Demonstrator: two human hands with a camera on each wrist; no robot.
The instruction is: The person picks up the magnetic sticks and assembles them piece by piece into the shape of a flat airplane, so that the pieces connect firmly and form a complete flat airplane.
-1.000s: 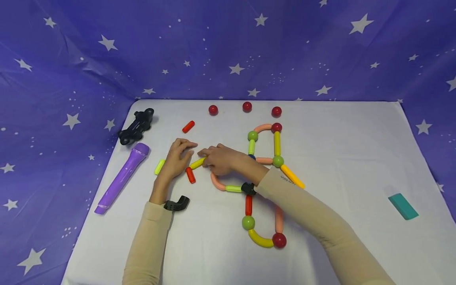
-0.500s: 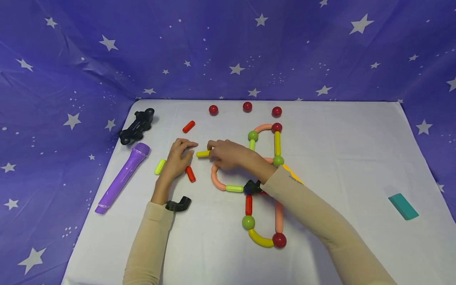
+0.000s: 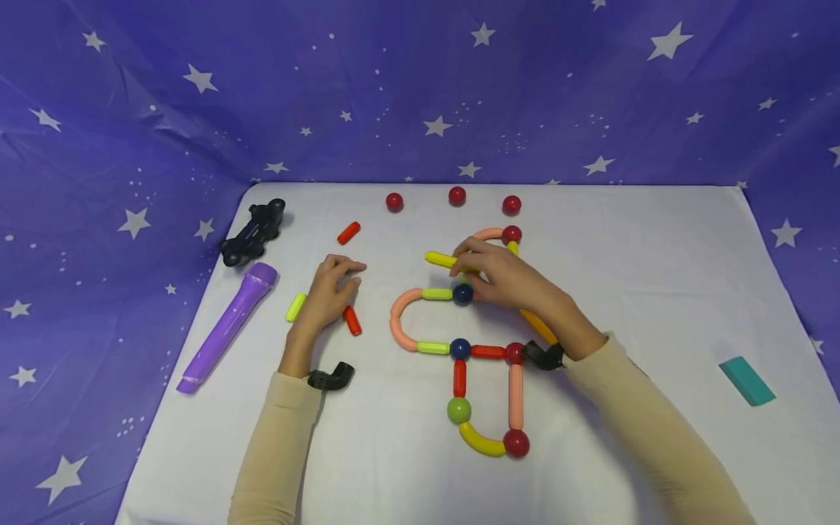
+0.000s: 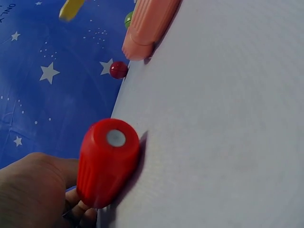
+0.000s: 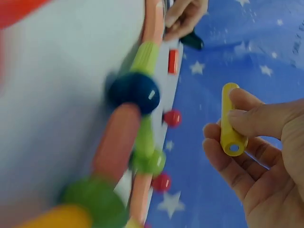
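Note:
My right hand pinches a yellow magnetic rod between thumb and fingers, raised over the upper part of a flat figure of rods and balls. In the right wrist view the yellow rod shows a metal disc in its end. My right hand hides part of that figure, whose dark blue ball lies just beside it. Fingers loosely bent and holding nothing, my left hand rests on the table. A short red rod lies beside it, and a lime rod lies at its other side.
Three red balls, one of them the middle ball, line the back edge. Another red rod lies nearer. At left are a purple microphone-shaped tube and a black object. A teal block lies far right.
My right hand has picked the yellow rod up from near my left hand and carried it right and away from me, over the figure. My left hand has stayed in place.

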